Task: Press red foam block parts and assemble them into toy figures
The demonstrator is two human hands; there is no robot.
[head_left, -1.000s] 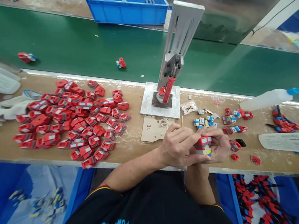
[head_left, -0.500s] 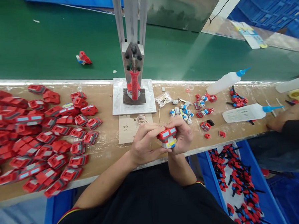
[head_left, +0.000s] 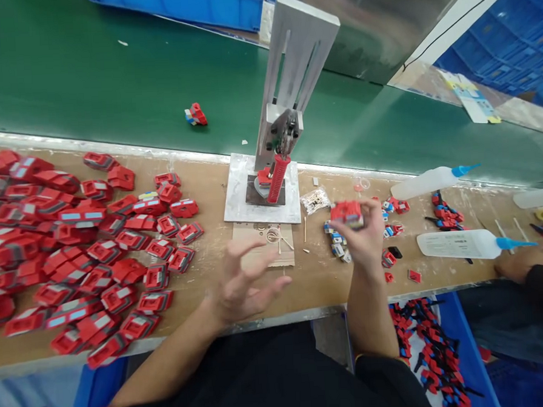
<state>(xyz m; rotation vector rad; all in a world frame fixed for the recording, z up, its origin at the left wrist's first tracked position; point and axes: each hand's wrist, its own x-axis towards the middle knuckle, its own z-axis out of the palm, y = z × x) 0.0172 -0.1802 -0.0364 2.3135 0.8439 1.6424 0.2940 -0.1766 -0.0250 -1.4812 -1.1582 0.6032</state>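
My right hand (head_left: pixel 367 238) is closed around a red toy part (head_left: pixel 346 213), held above a small pile of white, blue and yellow parts (head_left: pixel 338 246). Over the table's front half, my left hand (head_left: pixel 248 283) is spread with its fingers apart and holds nothing. Behind it a hand press with a red handle (head_left: pixel 278 177) stands on a metal plate (head_left: pixel 235 210). Many red and grey toy parts (head_left: pixel 97 273) lie heaped at the left of the table.
Glue bottles (head_left: pixel 456 245) and small toy pieces lie at the right. One toy part (head_left: pixel 196 114) rests on the green belt (head_left: pixel 155 70). A blue bin (head_left: pixel 473 351) of parts is below the table. A person's arm (head_left: pixel 529 260) reaches in at the right edge.
My hands have separated. The right one moved right and up with the toy part; the left let go, moved left and opened. The camera view has also shifted and turned.
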